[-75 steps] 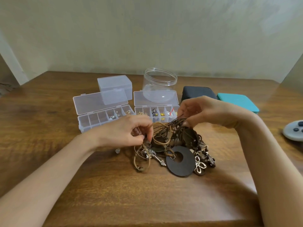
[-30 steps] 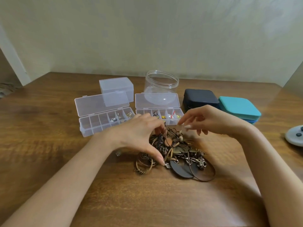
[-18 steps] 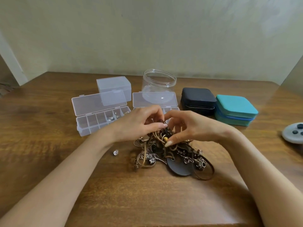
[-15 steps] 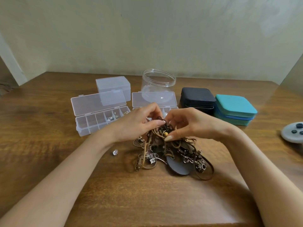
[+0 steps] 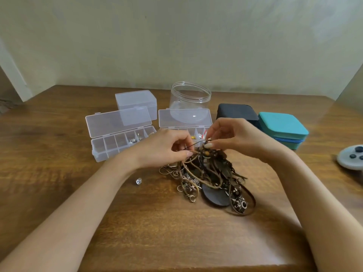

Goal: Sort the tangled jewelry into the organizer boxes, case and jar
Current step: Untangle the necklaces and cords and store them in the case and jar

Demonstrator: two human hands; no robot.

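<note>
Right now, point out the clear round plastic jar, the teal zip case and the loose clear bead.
clear round plastic jar (image 5: 189, 102), head view, front wall
teal zip case (image 5: 280, 124), head view, lid
loose clear bead (image 5: 138, 181), head view, centre

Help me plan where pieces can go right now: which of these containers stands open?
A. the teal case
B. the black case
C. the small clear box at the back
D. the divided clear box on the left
D: the divided clear box has its lid flipped back and its compartments exposed, while the black case, teal case and small clear box all have their lids down.
</note>
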